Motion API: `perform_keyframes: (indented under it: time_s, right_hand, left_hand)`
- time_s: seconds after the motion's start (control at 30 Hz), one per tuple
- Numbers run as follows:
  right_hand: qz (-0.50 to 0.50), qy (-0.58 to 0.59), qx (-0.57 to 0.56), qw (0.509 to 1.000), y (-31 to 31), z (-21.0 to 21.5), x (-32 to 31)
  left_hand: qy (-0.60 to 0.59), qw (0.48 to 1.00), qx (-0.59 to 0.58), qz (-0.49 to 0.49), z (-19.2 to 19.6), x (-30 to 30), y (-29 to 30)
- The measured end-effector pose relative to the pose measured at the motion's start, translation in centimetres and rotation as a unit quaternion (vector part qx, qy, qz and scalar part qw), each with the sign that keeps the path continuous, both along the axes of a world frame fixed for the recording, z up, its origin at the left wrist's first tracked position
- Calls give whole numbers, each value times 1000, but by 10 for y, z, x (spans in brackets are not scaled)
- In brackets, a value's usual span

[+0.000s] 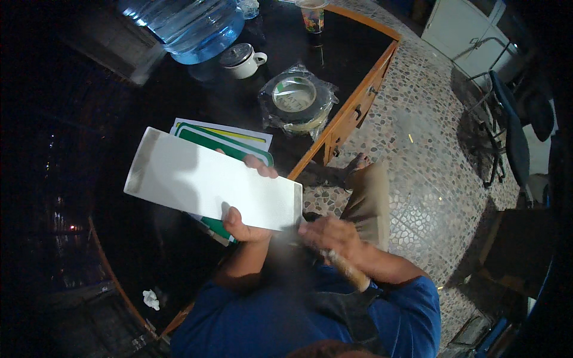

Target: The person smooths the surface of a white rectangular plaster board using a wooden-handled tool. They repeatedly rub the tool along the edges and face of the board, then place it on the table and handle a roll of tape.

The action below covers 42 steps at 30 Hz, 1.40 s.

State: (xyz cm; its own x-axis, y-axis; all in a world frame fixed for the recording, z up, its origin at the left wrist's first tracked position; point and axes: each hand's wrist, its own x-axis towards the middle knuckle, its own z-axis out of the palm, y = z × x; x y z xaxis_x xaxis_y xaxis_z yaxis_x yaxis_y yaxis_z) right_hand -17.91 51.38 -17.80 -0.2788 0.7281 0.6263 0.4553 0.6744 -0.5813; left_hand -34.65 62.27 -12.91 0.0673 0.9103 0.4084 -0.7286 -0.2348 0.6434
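My left hand [248,230] grips a long white rectangular slab [203,179], its thumb on the near edge and its fingertips over the far edge. The slab has greyish ends and slants from upper left to lower right. At its right end is my right hand [334,235], closed and slightly blurred, with the fingertips close to the corner. A tan, wooden-looking handle [350,272] sticks out below that hand toward my forearm; the tool's other end is hidden. Beneath the slab lie green-and-white sheets or boards [256,152], partly covered.
The dark table [143,238] has a wooden edge and drawers. On it stand a large water bottle [203,36], a lidded white mug [242,61], a patterned cup [312,18], plastic-wrapped tape rolls [296,98] and crumpled white tissue [151,300]. A chair [507,131] is at the right.
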Motion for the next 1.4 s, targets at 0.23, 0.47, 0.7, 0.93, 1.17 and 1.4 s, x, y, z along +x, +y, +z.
perform_keyframes:
  time_s: [0.23,0.47,0.7,0.93,1.17,1.4]
  right_hand:
    - [-9,19,-179,984,26,-13,17]
    - [-58,5,-55,997,43,-30,19]
    - [-41,19,36,998,38,-33,13]
    - [-100,109,-161,976,19,-52,10]
    - [-263,412,-261,833,31,-8,28]
    - [-241,406,-304,828,10,-12,37]
  left_hand:
    - [1,1000,3,-4,0,2,-1]
    - [-11,999,-3,-34,3,-1,1]
    - [-18,999,-15,-37,-3,0,-3]
    - [12,998,10,-65,-9,-6,-1]
    - [44,994,-78,-57,16,10,-8]
    - [62,987,-146,-34,-5,9,-8]
